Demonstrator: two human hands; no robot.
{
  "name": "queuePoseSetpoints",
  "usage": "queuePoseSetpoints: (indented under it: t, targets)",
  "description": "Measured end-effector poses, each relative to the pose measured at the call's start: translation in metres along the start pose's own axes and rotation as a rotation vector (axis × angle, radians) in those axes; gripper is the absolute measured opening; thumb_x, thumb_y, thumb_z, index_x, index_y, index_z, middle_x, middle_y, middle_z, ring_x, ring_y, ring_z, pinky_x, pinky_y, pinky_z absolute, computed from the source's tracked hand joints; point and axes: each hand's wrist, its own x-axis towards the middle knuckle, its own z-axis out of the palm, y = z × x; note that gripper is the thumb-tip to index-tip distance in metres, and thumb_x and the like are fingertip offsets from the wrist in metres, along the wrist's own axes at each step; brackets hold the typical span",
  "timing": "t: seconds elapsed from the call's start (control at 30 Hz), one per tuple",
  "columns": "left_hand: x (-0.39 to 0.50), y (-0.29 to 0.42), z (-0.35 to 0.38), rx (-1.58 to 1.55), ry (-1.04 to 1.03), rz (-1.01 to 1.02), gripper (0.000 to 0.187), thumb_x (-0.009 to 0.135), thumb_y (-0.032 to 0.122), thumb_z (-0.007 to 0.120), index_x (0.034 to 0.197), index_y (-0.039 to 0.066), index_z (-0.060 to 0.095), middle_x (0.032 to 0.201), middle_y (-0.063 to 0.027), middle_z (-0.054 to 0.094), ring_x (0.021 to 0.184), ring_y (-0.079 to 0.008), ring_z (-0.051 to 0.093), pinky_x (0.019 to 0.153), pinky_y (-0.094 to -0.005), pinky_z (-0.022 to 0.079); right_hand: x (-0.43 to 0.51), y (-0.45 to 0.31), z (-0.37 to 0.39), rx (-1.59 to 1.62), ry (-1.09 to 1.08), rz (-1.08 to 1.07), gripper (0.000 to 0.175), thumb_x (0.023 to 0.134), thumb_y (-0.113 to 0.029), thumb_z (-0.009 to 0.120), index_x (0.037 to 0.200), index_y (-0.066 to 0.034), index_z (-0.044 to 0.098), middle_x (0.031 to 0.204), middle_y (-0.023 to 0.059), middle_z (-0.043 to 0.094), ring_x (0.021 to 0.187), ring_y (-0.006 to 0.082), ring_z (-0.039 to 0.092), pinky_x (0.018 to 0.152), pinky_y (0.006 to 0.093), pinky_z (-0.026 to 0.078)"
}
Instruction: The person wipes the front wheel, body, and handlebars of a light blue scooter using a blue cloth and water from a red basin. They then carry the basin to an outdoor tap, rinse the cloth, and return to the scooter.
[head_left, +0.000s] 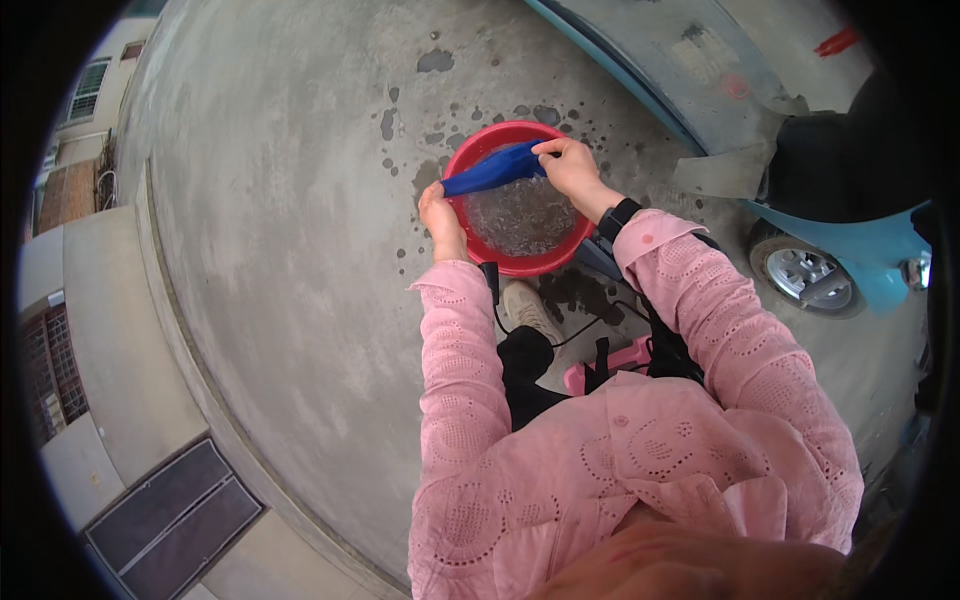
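Note:
A blue cloth (491, 169) is stretched between my two hands over a red plastic basin (523, 265). My left hand (441, 220) grips its left end at the basin's left rim. Pinched in the fingers of my right hand (571, 166) is the other end, near the upper right rim. Cloudy water (521, 217) with bubbles or ripples fills part of the basin below the cloth. A black band circles my right wrist.
Wet patches (435, 61) mark the concrete ground around the basin. A light blue vehicle with a small wheel (806, 270) stands at the right. My shoe (529, 309), a black cord (592, 322) and a pink object (626, 360) are below the basin.

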Motion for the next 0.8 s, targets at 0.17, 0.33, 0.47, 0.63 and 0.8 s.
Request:
queuePoseSetpoints:
  t: [0.17,0.33,0.47,0.63,0.8]
  targets:
    - [-0.011,-0.022,-0.003,0.984,0.088,0.303,0.026,0.075,0.013,0.063,0.1,0.01,0.071,0.112,-0.0191,0.063,0.106,-0.036,0.058,0.092,-0.0448,0.046,-0.004,-0.001,0.003,-0.203,0.02,-0.049,0.04,0.082,-0.025,0.069,0.115,-0.0041,0.068,0.124,0.0191,0.061,0.113,0.0304,0.061,0.102,0.0388,0.042]
    - [-0.022,-0.048,0.019,1.433,-0.266,0.229,0.037,0.07,0.008,0.064,0.106,0.016,0.072,0.122,-0.0155,0.061,0.115,-0.0365,0.053,0.096,-0.0435,0.045,-0.006,-0.013,-0.001,0.266,-0.112,0.141,0.043,0.078,-0.019,0.074,0.116,-0.0006,0.066,0.124,0.0191,0.06,0.112,0.0285,0.06,0.092,0.0359,0.049]
    - [-0.031,-0.087,0.041,1.479,-0.543,0.248,0.056,0.071,0.006,0.065,0.125,0.019,0.063,0.136,-0.0136,0.052,0.125,-0.037,0.047,0.103,-0.0459,0.041,-0.018,-0.03,-0.018,0.488,-0.214,0.172,0.038,0.084,-0.013,0.068,0.12,-0.0007,0.062,0.12,0.0131,0.062,0.113,0.0225,0.057,0.096,0.0331,0.044]
    - [-0.05,-0.14,0.046,1.569,-0.721,0.024,0.051,0.078,0.01,0.067,0.127,0.022,0.06,0.144,-0.0072,0.044,0.131,-0.0334,0.044,0.1,-0.0512,0.045,-0.026,-0.046,-0.032,0.576,-0.278,0.178,0.034,0.086,-0.013,0.066,0.118,-0.0022,0.062,0.121,0.0119,0.061,0.113,0.02,0.055,0.096,0.0321,0.043]
    - [-0.037,-0.137,0.028,1.628,-0.76,0.052,0.026,0.083,0.012,0.064,0.109,0.008,0.062,0.111,-0.0186,0.064,0.105,-0.0395,0.062,0.09,-0.0461,0.05,-0.025,-0.044,-0.035,0.625,-0.259,0.224,0.031,0.086,-0.015,0.065,0.115,-0.0037,0.062,0.112,0.0089,0.062,0.103,0.0169,0.056,0.087,0.0298,0.044]
